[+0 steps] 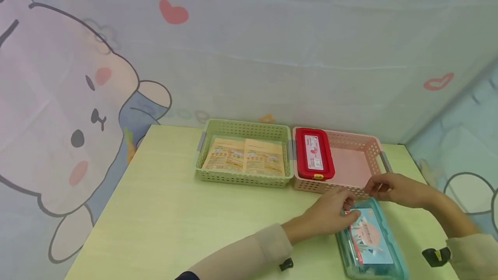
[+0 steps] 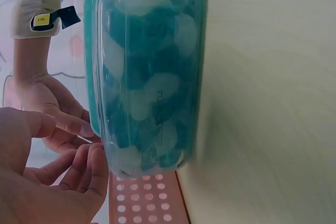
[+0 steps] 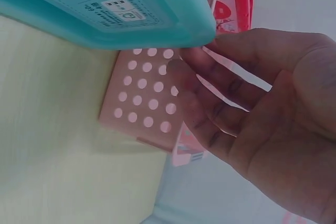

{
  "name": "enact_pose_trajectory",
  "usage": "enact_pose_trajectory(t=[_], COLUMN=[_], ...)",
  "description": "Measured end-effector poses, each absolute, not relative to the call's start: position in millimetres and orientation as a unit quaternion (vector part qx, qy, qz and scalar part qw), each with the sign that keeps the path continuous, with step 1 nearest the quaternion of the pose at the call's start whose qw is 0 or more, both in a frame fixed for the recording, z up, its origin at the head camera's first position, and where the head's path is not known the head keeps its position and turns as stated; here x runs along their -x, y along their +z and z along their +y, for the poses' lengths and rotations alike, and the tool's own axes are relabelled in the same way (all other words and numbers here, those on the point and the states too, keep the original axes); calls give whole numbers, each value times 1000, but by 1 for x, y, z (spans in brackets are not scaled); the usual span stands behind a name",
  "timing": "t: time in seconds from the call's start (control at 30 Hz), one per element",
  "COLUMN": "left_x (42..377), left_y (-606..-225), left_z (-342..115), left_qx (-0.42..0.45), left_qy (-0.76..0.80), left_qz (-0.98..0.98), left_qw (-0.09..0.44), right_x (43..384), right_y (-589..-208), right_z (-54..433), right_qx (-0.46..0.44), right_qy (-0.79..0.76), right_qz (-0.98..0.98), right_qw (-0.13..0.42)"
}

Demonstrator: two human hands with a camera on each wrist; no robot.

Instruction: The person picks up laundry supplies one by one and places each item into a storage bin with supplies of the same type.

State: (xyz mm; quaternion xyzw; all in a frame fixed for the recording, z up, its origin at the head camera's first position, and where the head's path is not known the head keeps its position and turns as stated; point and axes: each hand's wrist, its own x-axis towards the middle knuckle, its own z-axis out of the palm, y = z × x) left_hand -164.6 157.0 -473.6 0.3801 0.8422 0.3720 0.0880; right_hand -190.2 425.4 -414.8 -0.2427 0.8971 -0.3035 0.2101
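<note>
A clear plastic box with a teal lid (image 1: pixel 397 247) lies on the table, a printed blue and pink card (image 1: pixel 371 234) showing on its top. Through its side (image 2: pixel 149 77), blurred blue and white shapes are visible. My left hand (image 1: pixel 330 213) is over the box's far left corner, thumb apart from loosely bent fingers; the left wrist view puts the fingertips (image 2: pixel 97 156) beside the lid's edge. At the far right corner, my right hand (image 1: pixel 397 190) has its thumb touching the lid (image 3: pixel 184 30), its loosely bent fingers (image 3: pixel 210 135) spread below. Neither hand visibly grips anything.
Just beyond the box stands a pink basket (image 1: pixel 352 163) with a red-lidded box (image 1: pixel 328 159) in its left part. Left of it, a green basket (image 1: pixel 249 126) holds two paper packets (image 1: pixel 225 154). A printed cloth (image 1: pixel 272 33) hangs behind the table (image 1: pixel 163 219).
</note>
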Motion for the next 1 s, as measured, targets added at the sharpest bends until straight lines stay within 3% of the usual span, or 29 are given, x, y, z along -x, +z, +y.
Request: enact_pose_trajectory(t=[0.37,0.73,1.0], left_x=[158,151,151], left_y=[-473,-467,-470], left_z=[176,181,177], left_qx=[-415,-384,-383], left_qy=[414,414,406], left_qz=[804,809,812], left_qw=[103,163,172], right_x=[185,187,188], right_y=[-421,-426,-426], right_z=[432,424,424], right_qx=[272,296,293], right_qy=[-321,-336,-327], right_qz=[880,870,873], right_qw=[218,207,214])
